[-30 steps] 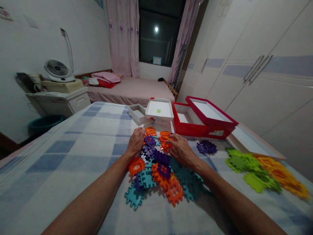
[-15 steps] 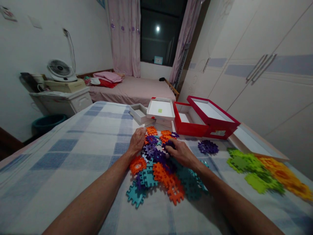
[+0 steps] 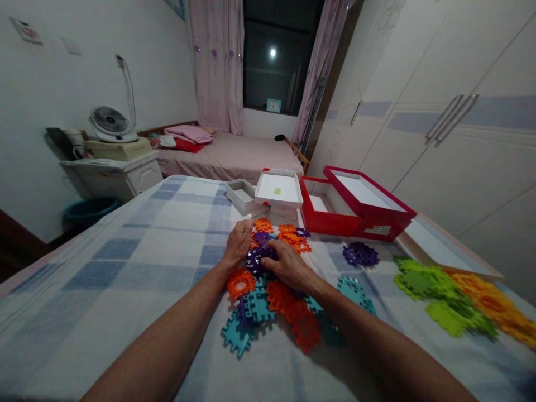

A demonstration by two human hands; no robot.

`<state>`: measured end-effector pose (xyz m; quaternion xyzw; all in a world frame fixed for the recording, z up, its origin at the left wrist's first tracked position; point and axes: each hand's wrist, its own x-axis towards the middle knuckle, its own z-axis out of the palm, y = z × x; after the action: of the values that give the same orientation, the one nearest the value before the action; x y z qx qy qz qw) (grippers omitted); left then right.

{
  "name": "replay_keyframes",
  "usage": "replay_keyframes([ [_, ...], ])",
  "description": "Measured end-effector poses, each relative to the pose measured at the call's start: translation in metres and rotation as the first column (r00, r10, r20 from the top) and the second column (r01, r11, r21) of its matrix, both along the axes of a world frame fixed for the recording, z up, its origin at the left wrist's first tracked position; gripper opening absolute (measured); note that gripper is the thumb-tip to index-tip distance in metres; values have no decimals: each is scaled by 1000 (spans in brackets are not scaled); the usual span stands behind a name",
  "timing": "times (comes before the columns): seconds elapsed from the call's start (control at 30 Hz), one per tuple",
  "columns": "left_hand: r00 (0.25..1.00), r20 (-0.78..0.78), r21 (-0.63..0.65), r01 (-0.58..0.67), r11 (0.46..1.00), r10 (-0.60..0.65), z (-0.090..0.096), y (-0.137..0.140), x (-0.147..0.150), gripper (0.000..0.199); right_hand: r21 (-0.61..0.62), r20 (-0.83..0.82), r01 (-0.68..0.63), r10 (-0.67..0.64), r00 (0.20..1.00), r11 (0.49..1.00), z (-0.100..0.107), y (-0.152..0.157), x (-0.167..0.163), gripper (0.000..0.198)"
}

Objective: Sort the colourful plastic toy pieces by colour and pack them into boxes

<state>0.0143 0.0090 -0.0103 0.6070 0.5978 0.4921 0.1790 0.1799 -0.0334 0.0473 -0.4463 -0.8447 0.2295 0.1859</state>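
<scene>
A loose pile of toothed plastic gear pieces lies between my forearms: orange ones point(image 3: 240, 283), teal ones point(image 3: 238, 334) and purple ones. My left hand point(image 3: 239, 244) rests against the pile's left edge, its fingers bent and mostly hidden behind the back of the hand. Over the middle of the pile, my right hand point(image 3: 288, 263) has thumb and forefinger at a purple gear piece point(image 3: 257, 261), gripping its right side. Part of the pile is covered by my right hand and wrist. Farther back are more orange gear pieces point(image 3: 263, 225).
Right of the pile lie a small purple group point(image 3: 360, 254), lime-green pieces point(image 3: 422, 282) and yellow-orange pieces point(image 3: 494, 304). Behind stand a grey-white box point(image 3: 242, 192), a white lid point(image 3: 280, 187), a red box point(image 3: 329, 215) and a dark red box point(image 3: 377, 215) on the checked cloth point(image 3: 167, 245).
My right hand has moved left across the pile, uncovering teal pieces on the right. My left hand stays at the pile's left edge. The whole view has shifted slightly.
</scene>
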Motion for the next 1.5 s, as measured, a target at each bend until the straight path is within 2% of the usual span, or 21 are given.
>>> replay_keyframes([
  [0.17, 996, 84, -45, -14, 999, 18, -1, 0, 2, 46, -204, -340, 17, -87, 936, 979, 9, 7, 14, 39],
  [0.27, 989, 148, -59, 2, 998, 7, 1, -2, 3, 51, -350, -432, -17, -145, 890, 936, 8, 26, 15, 29],
  [0.37, 975, 220, -60, 30, 998, -16, 2, -3, 3, 57, -453, -422, -26, -189, 887, 891, 3, 44, 9, 20],
  [0.43, 963, 266, -55, 50, 997, -34, 3, -3, 4, 59, -398, -339, 15, -162, 927, 917, 0, 52, 3, 17],
  [0.5, 949, 310, -46, 70, 996, -52, 6, -4, 5, 59, -267, -200, 71, -127, 972, 961, -3, 55, -2, 13],
  [0.6, 925, 371, -33, 100, 994, -81, 10, -5, 6, 61, -106, -38, 89, -93, 995, 990, -3, 55, -7, 11],
  [0.7, 906, 412, -26, 115, 993, -94, 14, -7, 8, 64, -44, -61, 40, -42, 997, 998, -4, 51, -6, 11],
  [0.8, 900, 427, -29, 106, 994, -83, 16, -10, 9, 67, -131, -278, 38, -73, 958, 991, -3, 45, 4, 19],
  [0.9, 897, 436, -44, 106, 993, -76, 17, -10, 9, 71, -277, -480, 31, -166, 861, 960, 2, 41, 28, 31],
  [1.0, 895, 441, -58, 111, 992, -74, 16, -10, 9, 74, -319, -545, 86, -257, 798, 944, 11, 42, 68, 41],
  [1.07, 896, 437, -65, 116, 991, -76, 15, -9, 9, 74, -289, -512, 208, -334, 791, 935, 15, 47, 102, 45],
  [1.17, 905, 419, -65, 113, 991, -75, 13, -8, 8, 73, -175, -402, 425, -459, 792, 888, 16, 61, 153, 43],
  [1.3, 928, 368, -60, 88, 994, -60, 9, -5, 6, 71, 12, -184, 547, -535, 824, 837, 11, 82, 198, 33],
  [1.4, 953, 300, -57, 69, 996, -49, 5, -3, 5, 62, 168, -110, 581, -570, 814, 796, 9, 86, 202, 32],
  [1.47, 971, 236, -59, 54, 997, -39, 4, -3, 5, 51, 292, -130, 585, -575, 808, 756, 9, 82, 188, 34],
  [1.5, 979, 202, -63, 47, 997, -34, 4, -4, 5, 45, 340, -136, 556, -545, 827, 758, 10, 79, 178, 33],
])
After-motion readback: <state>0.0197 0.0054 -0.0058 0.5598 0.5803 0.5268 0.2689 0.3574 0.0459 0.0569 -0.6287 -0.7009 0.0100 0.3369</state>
